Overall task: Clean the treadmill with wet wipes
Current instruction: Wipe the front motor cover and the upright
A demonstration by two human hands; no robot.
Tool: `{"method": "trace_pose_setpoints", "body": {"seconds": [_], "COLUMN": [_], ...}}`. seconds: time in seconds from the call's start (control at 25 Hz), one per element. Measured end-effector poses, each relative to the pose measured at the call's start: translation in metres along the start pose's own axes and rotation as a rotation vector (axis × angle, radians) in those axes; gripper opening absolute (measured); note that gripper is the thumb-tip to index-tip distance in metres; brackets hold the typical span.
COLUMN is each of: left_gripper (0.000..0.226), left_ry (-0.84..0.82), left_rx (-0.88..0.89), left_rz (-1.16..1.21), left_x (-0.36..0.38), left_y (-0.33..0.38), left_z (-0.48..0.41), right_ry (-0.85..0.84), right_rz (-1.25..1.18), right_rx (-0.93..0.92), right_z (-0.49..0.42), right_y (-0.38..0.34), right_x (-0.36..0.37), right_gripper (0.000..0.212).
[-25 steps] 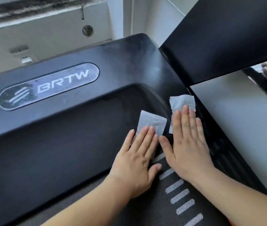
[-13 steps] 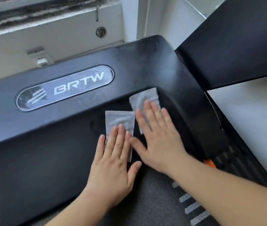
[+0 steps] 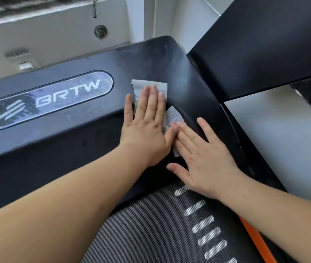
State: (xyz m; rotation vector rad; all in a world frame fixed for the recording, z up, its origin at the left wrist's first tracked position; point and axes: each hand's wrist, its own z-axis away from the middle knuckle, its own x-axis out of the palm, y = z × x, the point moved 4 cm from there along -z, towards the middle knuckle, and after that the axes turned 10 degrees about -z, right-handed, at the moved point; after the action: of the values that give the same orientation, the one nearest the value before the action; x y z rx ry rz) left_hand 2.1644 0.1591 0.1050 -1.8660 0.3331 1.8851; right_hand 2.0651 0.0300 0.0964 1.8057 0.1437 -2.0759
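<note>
The black treadmill motor cover fills the view, with a silver BRTW logo plate on top. My left hand lies flat with straight fingers, pressing a white wet wipe onto the cover's top just right of the logo. My right hand lies flat a little lower and to the right, its fingers pressing a second wet wipe against the cover's sloping front. Both wipes are mostly hidden under the hands.
The grey running belt with white dashes lies below the hands, with an orange strip at its right edge. A black upright panel rises at the right. A pale wall and floor surround the machine.
Both hands slid their wipes up and away from me: the left from the front slope onto the cover's top beside the logo, the right to just below it.
</note>
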Motion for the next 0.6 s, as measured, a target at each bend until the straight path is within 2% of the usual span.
{"method": "trace_pose_setpoints", "body": {"seconds": [0.12, 0.24, 0.32, 0.44, 0.6], "left_gripper": [0.082, 0.086, 0.088, 0.087, 0.081], "left_ry": [-0.016, -0.035, -0.074, -0.135, -0.133], "left_rx": [0.040, 0.053, 0.038, 0.108, 0.209], "left_rz": [-0.033, -0.030, 0.003, 0.049, 0.079], "left_x": [0.009, 0.017, 0.015, 0.018, 0.029], "left_y": [0.012, 0.014, 0.028, 0.066, 0.081], "left_z": [0.009, 0.018, 0.025, 0.055, 0.080], "right_ry": [0.057, 0.149, 0.147, 0.150, 0.137], "right_rz": [-0.003, -0.168, -0.279, -0.381, -0.464], "right_rx": [0.050, 0.146, 0.257, 0.481, 0.616], "right_z": [0.002, 0.016, 0.028, 0.047, 0.065], "right_y": [0.022, 0.039, 0.038, 0.032, 0.008], "right_x": [-0.011, -0.014, -0.008, 0.006, 0.020], "right_gripper": [0.078, 0.078, 0.080, 0.082, 0.083]}}
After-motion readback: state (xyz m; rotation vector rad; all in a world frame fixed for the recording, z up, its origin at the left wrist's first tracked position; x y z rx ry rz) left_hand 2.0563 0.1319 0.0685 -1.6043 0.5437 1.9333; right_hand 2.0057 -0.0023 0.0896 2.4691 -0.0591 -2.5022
